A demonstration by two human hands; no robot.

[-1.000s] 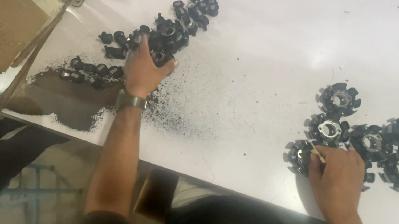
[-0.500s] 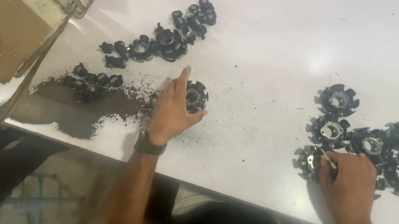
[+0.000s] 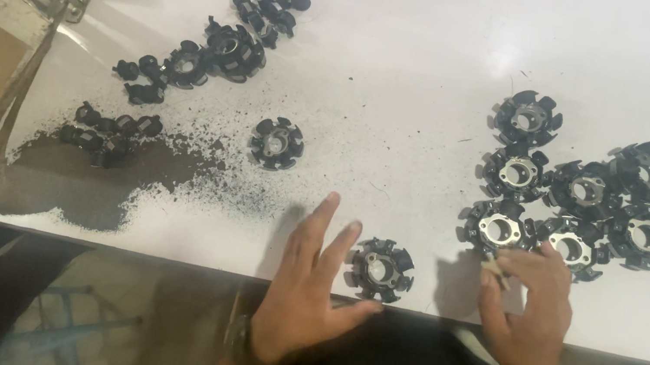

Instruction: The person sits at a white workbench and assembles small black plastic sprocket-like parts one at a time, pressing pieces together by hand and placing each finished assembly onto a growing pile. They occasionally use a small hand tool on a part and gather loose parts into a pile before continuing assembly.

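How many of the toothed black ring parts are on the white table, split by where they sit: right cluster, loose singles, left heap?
Right cluster, toothed rings: 8
Loose ring by the left hand: 1
Loose ring near the dark dust: 1
Left heap: tangled small black pieces, too overlapped to count
Total clearly countable rings: 10

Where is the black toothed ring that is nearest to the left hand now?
In the head view the black toothed ring lies at the near table edge, touching the left hand on that hand's right side, apart from the ring cluster.
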